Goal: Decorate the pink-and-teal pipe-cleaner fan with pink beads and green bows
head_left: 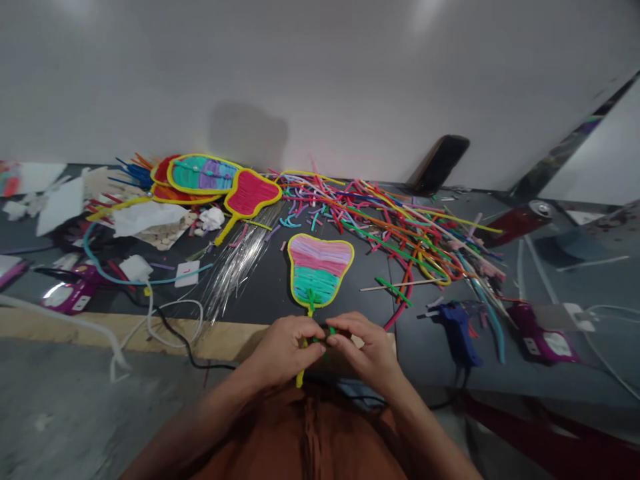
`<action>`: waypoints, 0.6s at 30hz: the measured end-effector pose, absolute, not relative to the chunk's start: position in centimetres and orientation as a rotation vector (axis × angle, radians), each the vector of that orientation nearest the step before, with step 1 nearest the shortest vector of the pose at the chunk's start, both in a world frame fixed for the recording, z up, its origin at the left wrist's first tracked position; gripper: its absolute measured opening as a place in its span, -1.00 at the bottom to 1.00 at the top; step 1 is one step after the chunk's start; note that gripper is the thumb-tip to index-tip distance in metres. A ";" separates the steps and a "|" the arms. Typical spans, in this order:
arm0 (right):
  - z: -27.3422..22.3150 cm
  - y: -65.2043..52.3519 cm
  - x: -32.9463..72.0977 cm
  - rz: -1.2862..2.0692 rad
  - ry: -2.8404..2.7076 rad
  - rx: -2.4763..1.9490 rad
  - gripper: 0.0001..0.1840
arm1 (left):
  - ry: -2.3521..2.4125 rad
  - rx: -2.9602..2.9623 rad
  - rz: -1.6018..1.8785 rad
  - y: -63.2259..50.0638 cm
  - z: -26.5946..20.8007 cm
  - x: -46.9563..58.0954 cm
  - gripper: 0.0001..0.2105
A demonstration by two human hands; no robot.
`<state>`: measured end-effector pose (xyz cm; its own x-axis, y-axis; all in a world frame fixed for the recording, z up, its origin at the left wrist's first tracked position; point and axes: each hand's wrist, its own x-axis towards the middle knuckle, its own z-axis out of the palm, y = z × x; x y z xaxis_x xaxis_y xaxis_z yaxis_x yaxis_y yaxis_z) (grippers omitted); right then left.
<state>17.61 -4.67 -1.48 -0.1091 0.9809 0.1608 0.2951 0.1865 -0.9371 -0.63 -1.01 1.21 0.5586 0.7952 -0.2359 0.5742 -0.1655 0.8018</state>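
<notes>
A paddle-shaped pipe-cleaner piece [321,267] lies at the table's front edge, with a yellow rim and bands of pink, lilac and teal. Its yellow stem [300,379] runs down past my fingers and sticks out below them. My left hand [293,341] is closed around that stem. Fingertips of my right hand [364,347] pinch a short green pipe cleaner [332,331] close beside the left thumb. The fingers hide most of the green piece and the middle of the stem.
Loose pipe cleaners [370,213] heap at the back, beside a red paddle-shaped piece [253,193] and silver strands [245,257]. To the right are a blue glue gun [459,333], a can [520,223] and a leaning phone [443,163]. Cables [170,327] trail at left.
</notes>
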 end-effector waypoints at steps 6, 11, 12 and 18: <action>-1.4 -4.7 17.2 0.952 -1.636 -1.217 -0.85 | 1.108 1.880 0.364 -1.1 1.2 -0.4 -0.86; -1.8 -4.6 17.3 1.004 -1.563 -1.205 -0.83 | 1.151 1.779 0.403 -1.0 1.2 -0.4 -0.89; -1.9 -4.6 17.5 1.023 -1.500 -1.220 -0.80 | 1.162 1.711 0.441 -1.0 1.2 -0.4 -0.89; -2.3 -5.1 17.6 1.226 -1.114 -1.337 -0.78 | 1.165 1.062 0.731 -1.0 0.2 0.0 -0.77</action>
